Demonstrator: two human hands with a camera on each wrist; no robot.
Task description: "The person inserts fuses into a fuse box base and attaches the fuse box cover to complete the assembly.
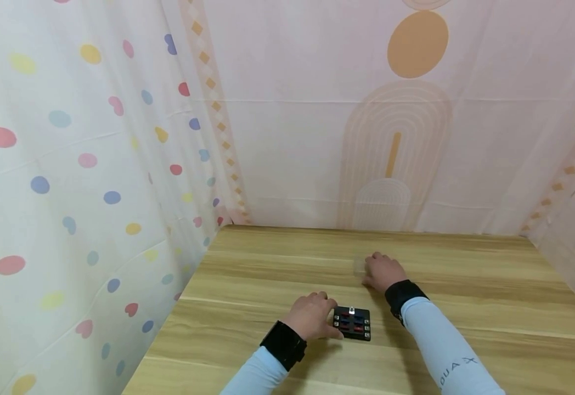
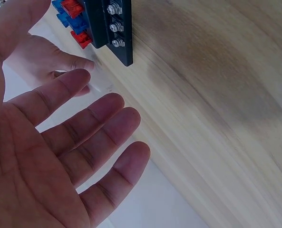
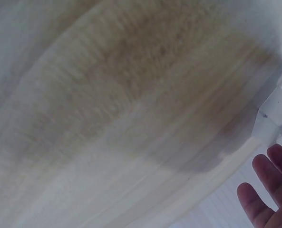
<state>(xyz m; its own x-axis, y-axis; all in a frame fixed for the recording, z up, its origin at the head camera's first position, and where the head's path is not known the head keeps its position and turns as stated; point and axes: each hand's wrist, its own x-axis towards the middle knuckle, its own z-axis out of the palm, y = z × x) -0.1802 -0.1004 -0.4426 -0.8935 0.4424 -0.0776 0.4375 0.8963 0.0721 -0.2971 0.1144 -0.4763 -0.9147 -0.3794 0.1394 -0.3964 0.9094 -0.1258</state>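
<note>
A small black fuse block [image 1: 351,323], fitted with red and blue fuses and silver screw terminals, lies on the wooden table. Beside its left edge is my left hand [image 1: 312,317], with fingers spread and relaxed; the left wrist view shows the open palm [image 2: 36,156] holding nothing. Farther back, my right hand [image 1: 385,272] has its thumb and fingers at a clear plastic cover [image 1: 360,266], apparently pinching its edges. In the right wrist view, only part of the transparent cover [image 3: 269,116] and several fingertips [image 3: 255,202] show at the right edge.
The wood-grain table [image 1: 268,258] ends at a back edge against a pale patterned curtain [image 1: 292,153]. Another curtain with coloured dots [image 1: 95,230] hangs along the left side. Both wrists wear black bands [image 1: 285,344].
</note>
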